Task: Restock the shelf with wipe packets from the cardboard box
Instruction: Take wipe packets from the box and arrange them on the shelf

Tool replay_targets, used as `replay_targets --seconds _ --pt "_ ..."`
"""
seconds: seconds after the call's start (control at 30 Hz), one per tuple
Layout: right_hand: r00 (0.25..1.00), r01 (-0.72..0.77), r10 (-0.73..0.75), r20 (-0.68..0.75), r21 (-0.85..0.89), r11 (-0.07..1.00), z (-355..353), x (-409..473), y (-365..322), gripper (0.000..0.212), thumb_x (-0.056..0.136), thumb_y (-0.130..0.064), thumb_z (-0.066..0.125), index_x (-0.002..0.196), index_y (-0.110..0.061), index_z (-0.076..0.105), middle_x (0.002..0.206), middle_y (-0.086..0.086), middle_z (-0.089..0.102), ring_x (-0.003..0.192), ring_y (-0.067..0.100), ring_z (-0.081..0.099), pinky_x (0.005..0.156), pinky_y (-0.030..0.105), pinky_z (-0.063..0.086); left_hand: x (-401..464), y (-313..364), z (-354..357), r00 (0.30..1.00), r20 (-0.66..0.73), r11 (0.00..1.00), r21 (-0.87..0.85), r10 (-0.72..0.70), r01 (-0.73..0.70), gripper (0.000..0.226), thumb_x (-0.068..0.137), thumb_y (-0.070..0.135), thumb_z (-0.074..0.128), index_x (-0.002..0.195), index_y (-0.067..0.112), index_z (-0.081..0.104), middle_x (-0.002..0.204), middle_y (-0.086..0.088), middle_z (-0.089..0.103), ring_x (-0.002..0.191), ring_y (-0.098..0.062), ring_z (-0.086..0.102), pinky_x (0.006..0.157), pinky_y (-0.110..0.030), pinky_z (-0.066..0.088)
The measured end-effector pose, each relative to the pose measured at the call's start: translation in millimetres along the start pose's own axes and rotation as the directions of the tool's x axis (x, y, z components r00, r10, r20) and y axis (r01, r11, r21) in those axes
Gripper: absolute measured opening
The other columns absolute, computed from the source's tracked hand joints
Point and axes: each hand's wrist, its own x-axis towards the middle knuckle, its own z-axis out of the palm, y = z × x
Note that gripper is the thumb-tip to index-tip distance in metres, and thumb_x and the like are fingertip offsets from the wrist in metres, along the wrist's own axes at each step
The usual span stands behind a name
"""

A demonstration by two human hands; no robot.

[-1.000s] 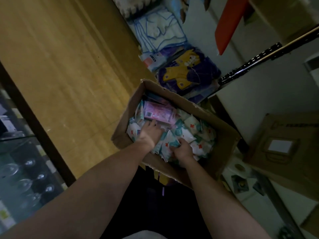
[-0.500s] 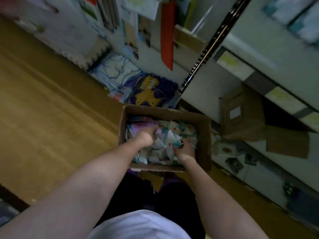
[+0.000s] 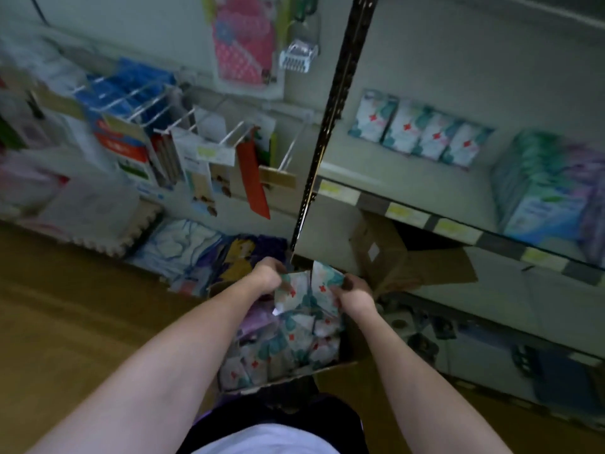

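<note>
Head view. Left hand point(image 3: 266, 277): fingers curled round the top edge of one wipe packet point(image 3: 292, 289), white with teal pattern and red cross. Right hand point(image 3: 355, 293): fingers curled, pinching a second packet point(image 3: 322, 283) of the same print; the two packets touch, raised above the box contents. Cardboard box point(image 3: 294, 380): open, on the floor at 6 o'clock from the hands, filled with loose packets of the same print point(image 3: 288, 348); a pink-purple pack point(image 3: 253, 322) lies at its 9 o'clock side. Shelf point(image 3: 409, 181): at 2 o'clock from the hands, bearing a row of four matching packets point(image 3: 422, 132) standing upright; larger stacked packs point(image 3: 550, 188) at 3 o'clock of that row. Second cardboard box point(image 3: 386, 253): under the shelf.
</note>
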Motion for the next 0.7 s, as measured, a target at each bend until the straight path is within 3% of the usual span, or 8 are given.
replay_targets --seconds 0.07,0.17,0.23,0.3,0.43,0.53,0.6,0.7 --pt "0.999 -0.01 0.014 -0.046 0.077 0.997 -15 -2 -6 0.029 0.092 -0.022 0.066 0.119 -0.011 0.061 0.099 0.007 0.069 0.086 0.026 0.068 0.084 0.047 0.058 -6 16 -6 0.999 -0.015 0.999 0.002 0.035 -0.035 0.046 0.075 0.007 0.082 0.118 0.006 0.065 0.113 -0.012 0.067 0.097 -0.024 0.062 0.075 -0.029 0.05" --pt "0.994 0.01 0.005 -0.11 0.14 0.99 -39 -9 -22 0.035 0.094 -0.021 0.064 0.127 -0.012 0.057 0.095 0.005 0.068 0.066 0.015 0.064 0.056 0.028 0.055 -13 36 -17 0.993 -0.053 0.994 -0.03 0.103 -0.105 0.036 0.084 0.003 0.071 0.118 0.01 0.063 0.116 -0.012 0.064 0.092 -0.021 0.058 0.074 -0.029 0.049" --pt "0.989 0.04 -0.015 -0.144 0.176 0.984 -54 -13 -31 0.036 0.095 -0.02 0.062 0.13 -0.013 0.055 0.089 0.006 0.067 0.06 0.013 0.058 0.048 0.022 0.046 -18 51 -27 0.99 -0.052 0.99 -0.043 0.133 -0.136 0.037 0.085 0.002 0.069 0.12 0.011 0.061 0.119 -0.011 0.061 0.095 -0.022 0.057 0.077 -0.031 0.049" --pt "0.987 0.076 -0.043 -0.158 0.214 0.974 -67 -19 -43 0.032 0.096 -0.019 0.06 0.127 -0.012 0.055 0.088 0.005 0.067 0.062 0.014 0.059 0.052 0.024 0.048 -23 65 -37 0.986 -0.03 0.985 -0.062 0.162 -0.164 0.04 0.083 0.001 0.071 0.12 0.014 0.06 0.118 -0.009 0.059 0.095 -0.022 0.057 0.075 -0.031 0.051" --pt "0.989 0.084 -0.034 -0.144 0.357 0.93 -88 -29 -65 0.039 0.098 -0.024 0.057 0.135 -0.018 0.048 0.106 0.013 0.069 0.07 0.022 0.071 0.058 0.033 0.06 -36 99 -53 0.976 -0.013 0.962 -0.17 0.216 -0.215 0.05 0.083 0.009 0.074 0.127 0.021 0.055 0.112 -0.004 0.06 0.084 -0.014 0.064 0.057 -0.026 0.056" --pt "0.988 0.113 -0.052 -0.145 0.452 0.885 -104 -32 -83 0.035 0.101 -0.027 0.05 0.135 -0.023 0.043 0.101 0.013 0.067 0.063 0.028 0.073 0.059 0.046 0.061 -48 130 -63 0.971 -0.048 0.931 -0.277 0.234 -0.238 0.053 0.087 0.021 0.071 0.134 0.019 0.048 0.108 -0.005 0.065 0.083 -0.016 0.069 0.061 -0.027 0.056" --pt "0.986 0.122 -0.041 -0.161 0.538 0.834 -115 -35 -96 0.025 0.103 -0.025 0.048 0.127 -0.027 0.044 0.094 0.011 0.065 0.063 0.031 0.072 0.069 0.053 0.06 -54 151 -70 0.968 -0.052 0.912 -0.328 0.246 -0.249 0.053 0.087 0.022 0.072 0.135 0.018 0.048 0.107 -0.009 0.068 0.086 -0.022 0.071 0.066 -0.036 0.06" --pt "0.991 0.108 -0.034 -0.129 0.625 0.773 -131 -41 -111 0.021 0.102 -0.021 0.05 0.122 -0.021 0.044 0.092 0.013 0.068 0.077 0.039 0.072 0.082 0.057 0.057 -62 177 -77 0.959 -0.033 0.871 -0.41 0.283 -0.271 0.056 0.084 0.021 0.075 0.133 0.019 0.048 0.093 -0.005 0.067 0.083 -0.022 0.071 0.064 -0.037 0.06"
